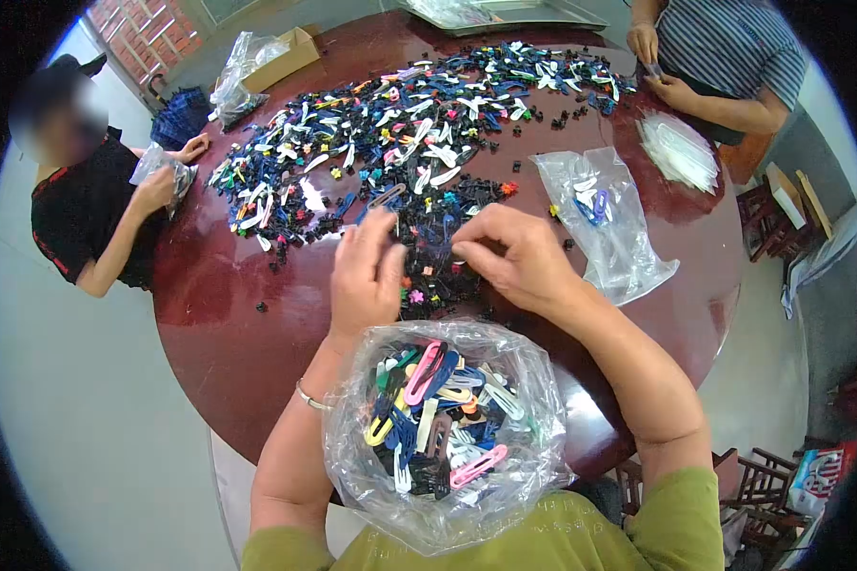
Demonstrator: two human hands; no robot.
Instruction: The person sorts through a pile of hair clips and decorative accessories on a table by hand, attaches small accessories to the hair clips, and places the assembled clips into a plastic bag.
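Observation:
My left hand (pixel 367 271) is over the near edge of a large pile of hair clips (pixel 381 133), its fingers curled around a brownish-grey clip (pixel 388 197) at their tips. To its right, my right hand (pixel 514 252) hovers above the black clips with thumb and index finger bent close together; whether anything small is between them is too unclear to tell. Below both hands, an open clear plastic bag (pixel 548 400) holds pink, blue, yellow, white and black clips. Pink and orange flower-shaped pieces lie between the hands.
A flat plastic bag (pixel 628 252) with a few clips lies right on the round table (pixel 209 352). A stack of clear bags (pixel 678 152), a cardboard box (pixel 284 59) and a metal tray (pixel 514 13) stand farther off. Two other people (pixel 95 205) (pixel 724 67) sit around it.

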